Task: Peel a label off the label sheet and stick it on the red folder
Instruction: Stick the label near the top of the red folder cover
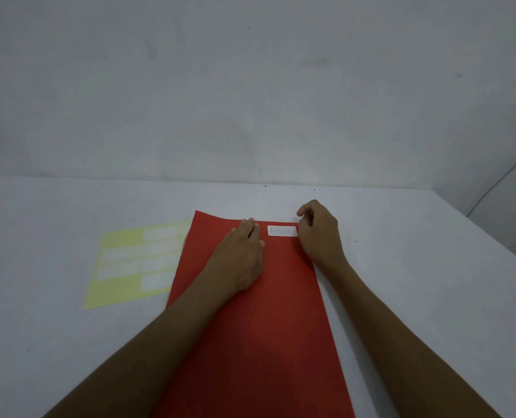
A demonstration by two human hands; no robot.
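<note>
In the head view, the red folder (250, 327) lies flat on the white table (416, 282), its long side running away from the person. A white label (282, 231) with faint writing sits on the folder near its far right corner, lying flat against the red surface.

The left hand (241, 257) rests palm down on the folder, just left of the label, fingers (249, 226) stretched out flat and together, their tips close to the folder's far edge; it grips nothing. The right hand (318, 233) is at the label's right end, over the folder's right edge, loosely curled with its fingers bent inward; they touch or nearly touch the label's end, and I cannot tell whether they pinch it. So the label lies between the two hands, close to both.

The yellow label sheet (130, 263) lies on the table left of the folder, its right edge tucked beneath the folder's left edge, with several white labels on it.
</note>
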